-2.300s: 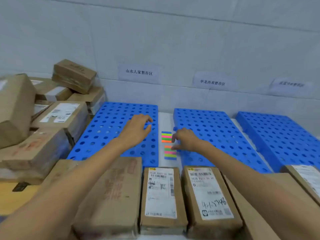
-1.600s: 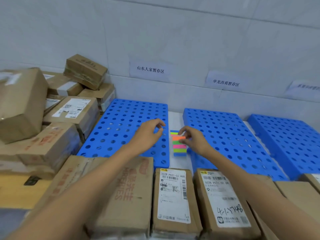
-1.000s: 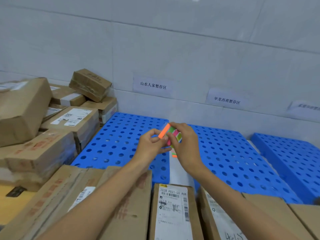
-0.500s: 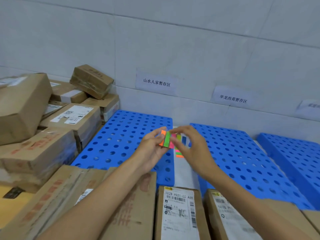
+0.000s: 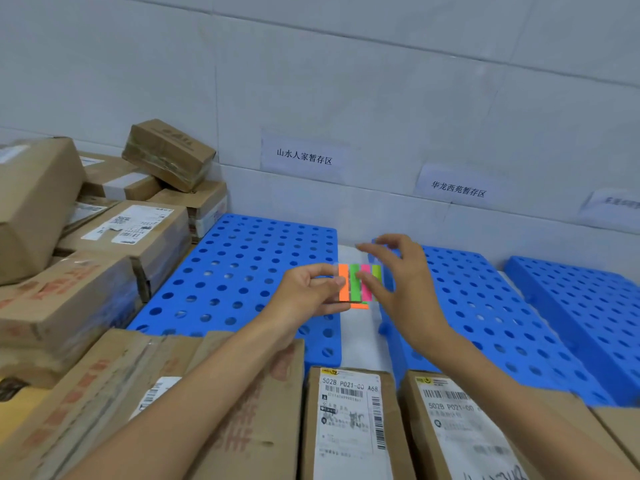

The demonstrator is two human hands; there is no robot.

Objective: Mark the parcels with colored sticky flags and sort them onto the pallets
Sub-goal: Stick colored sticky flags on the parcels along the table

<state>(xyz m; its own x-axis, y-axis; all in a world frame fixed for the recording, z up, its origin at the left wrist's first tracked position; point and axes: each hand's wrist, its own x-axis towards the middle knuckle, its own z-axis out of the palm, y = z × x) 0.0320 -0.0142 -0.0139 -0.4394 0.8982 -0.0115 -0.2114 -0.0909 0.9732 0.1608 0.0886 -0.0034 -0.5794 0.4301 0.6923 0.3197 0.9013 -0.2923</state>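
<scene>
Stacked cardboard parcels crowd the left, beside the left blue pallet. Above the gap between pallets, the left hand pinches the sheet of sticky flags at its orange edge. The right hand hovers just beside it, fingers spread wide. Labelled parcels line the near edge, before the middle pallet.

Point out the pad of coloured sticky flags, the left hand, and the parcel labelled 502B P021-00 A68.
pad of coloured sticky flags (image 5: pixel 360 283), head view, on the green strip.
left hand (image 5: pixel 304 299), head view, on the back of the hand.
brown cardboard parcel labelled 502B P021-00 A68 (image 5: pixel 348 424), head view, on its white shipping label.
</scene>
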